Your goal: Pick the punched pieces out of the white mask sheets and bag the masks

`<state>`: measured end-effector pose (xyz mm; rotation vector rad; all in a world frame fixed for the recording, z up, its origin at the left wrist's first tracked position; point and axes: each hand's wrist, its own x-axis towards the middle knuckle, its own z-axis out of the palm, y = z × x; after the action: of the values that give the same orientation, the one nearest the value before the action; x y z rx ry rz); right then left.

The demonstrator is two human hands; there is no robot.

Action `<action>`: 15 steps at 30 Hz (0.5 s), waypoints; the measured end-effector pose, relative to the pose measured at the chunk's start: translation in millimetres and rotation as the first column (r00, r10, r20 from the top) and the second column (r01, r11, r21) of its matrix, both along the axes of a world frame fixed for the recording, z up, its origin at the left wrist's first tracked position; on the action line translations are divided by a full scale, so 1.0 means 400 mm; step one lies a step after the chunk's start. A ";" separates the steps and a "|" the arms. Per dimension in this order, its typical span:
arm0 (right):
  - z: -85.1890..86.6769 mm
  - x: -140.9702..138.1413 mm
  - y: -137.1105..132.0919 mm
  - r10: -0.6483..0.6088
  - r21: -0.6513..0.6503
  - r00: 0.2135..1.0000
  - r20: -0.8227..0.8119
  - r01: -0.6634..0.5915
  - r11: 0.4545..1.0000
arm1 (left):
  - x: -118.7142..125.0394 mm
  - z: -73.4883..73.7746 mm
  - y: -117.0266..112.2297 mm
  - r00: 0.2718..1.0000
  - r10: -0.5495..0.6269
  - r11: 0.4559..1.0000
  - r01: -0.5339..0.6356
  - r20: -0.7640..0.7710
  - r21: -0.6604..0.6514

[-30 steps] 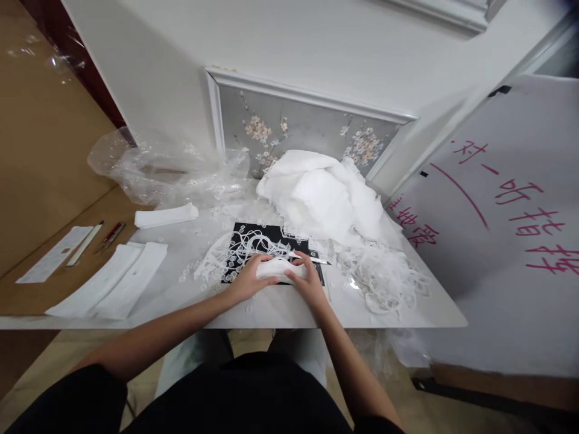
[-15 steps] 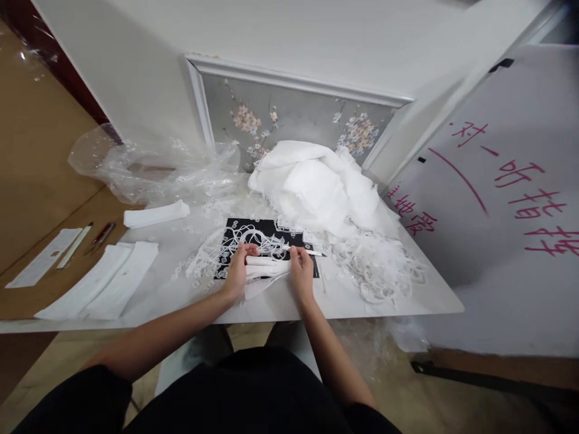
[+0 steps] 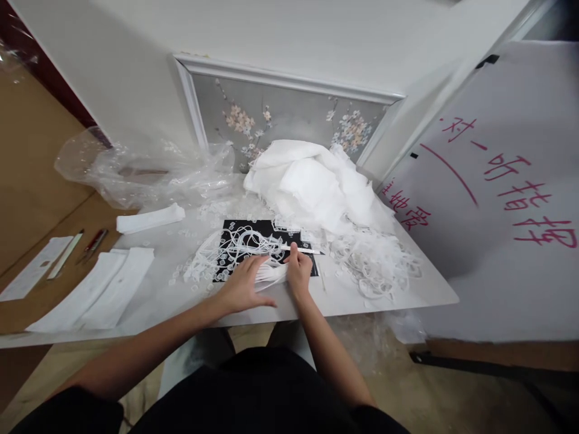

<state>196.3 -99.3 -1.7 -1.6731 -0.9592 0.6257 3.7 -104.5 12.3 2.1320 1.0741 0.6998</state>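
In the head view, my right hand (image 3: pixel 298 270) is closed on one end of a gathered, pleated bundle of white cloth (image 3: pixel 270 272) at the table's front. My left hand (image 3: pixel 244 284) lies over the other end, thumb stretched out toward me and fingers apart from it. Beneath them is a black mat (image 3: pixel 283 229) with a tangle of thin white cords (image 3: pixel 242 240) on it. A slim white pen-like tool (image 3: pixel 310 250) with a dark tip runs past my right fingertips; whether they touch it I cannot tell.
White cloth (image 3: pixel 312 181) is heaped at the back, with loose white loops (image 3: pixel 366 265) at right. Small clear pieces (image 3: pixel 181 271) are scattered about. Folded white strips (image 3: pixel 113 289), a red knife-like tool (image 3: pixel 94 241) and a crumpled plastic bag (image 3: pixel 149 175) occupy the left.
My left hand has turned over the bundle and its thumb has swung out toward me. The bundle looks more bunched and shorter. My right hand keeps its hold; the view has shifted slightly.
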 end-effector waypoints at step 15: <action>0.000 0.159 -0.090 0.533 -0.140 0.604 0.592 -0.575 0.806 | -0.069 0.011 0.083 0.997 -0.072 0.997 0.072 -0.014 -0.043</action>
<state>259.8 -135.2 -1.9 -1.5212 -2.0148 0.4307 -23.9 -71.3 16.7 2.1326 1.0062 0.6221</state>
